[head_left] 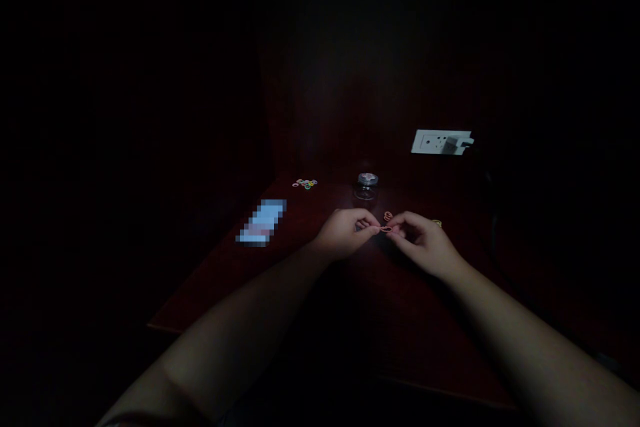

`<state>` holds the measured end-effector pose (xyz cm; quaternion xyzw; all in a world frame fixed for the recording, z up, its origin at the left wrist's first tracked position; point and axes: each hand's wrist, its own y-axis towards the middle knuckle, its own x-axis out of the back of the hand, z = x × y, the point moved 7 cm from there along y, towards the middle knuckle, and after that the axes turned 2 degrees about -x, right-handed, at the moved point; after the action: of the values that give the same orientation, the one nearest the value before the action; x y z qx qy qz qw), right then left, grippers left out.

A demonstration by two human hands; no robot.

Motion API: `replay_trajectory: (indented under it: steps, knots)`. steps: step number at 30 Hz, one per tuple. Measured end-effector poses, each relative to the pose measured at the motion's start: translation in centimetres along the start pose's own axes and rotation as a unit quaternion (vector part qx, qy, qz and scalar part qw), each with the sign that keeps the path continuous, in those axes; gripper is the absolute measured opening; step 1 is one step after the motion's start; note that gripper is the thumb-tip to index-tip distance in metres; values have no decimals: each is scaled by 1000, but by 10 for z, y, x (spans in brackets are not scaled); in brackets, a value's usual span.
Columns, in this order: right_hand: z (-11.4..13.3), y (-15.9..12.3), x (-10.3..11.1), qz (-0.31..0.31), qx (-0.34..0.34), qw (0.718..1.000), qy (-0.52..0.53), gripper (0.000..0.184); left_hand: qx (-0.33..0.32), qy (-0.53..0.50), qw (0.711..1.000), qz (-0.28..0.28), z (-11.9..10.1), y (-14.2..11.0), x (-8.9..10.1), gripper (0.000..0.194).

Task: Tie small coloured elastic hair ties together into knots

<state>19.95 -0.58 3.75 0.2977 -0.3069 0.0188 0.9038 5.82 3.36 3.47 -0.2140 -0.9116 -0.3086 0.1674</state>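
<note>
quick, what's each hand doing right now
Left hand: closed, fingertips pinching one side of a small reddish band.
Right hand: closed, fingertips pinching the band's other side.

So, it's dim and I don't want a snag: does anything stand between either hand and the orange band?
Nothing visible does: the left hand and right hand both pinch the orange band. The other orange loops lie just beyond it, and the lidded jar stands farther back.
</note>
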Motion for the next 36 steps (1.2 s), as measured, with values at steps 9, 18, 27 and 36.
replay_trajectory:
  steps: [9,18,27,36]
  knots:
    - [10,2,3,3,22,999,-29,18,-23,33,999,3,-13,-3,1,13]
    - [0,3,7,7,4,1000,-8,18,-68,62,996,-9,-17,-4,4,11]
    - [4,2,3,23,-1,1000,0,21,-42,30,999,-13,-14,-4,3,13]
    - [6,2,1,20,21,999,-18,20,-32,15,999,5,-6,-3,-3,13]
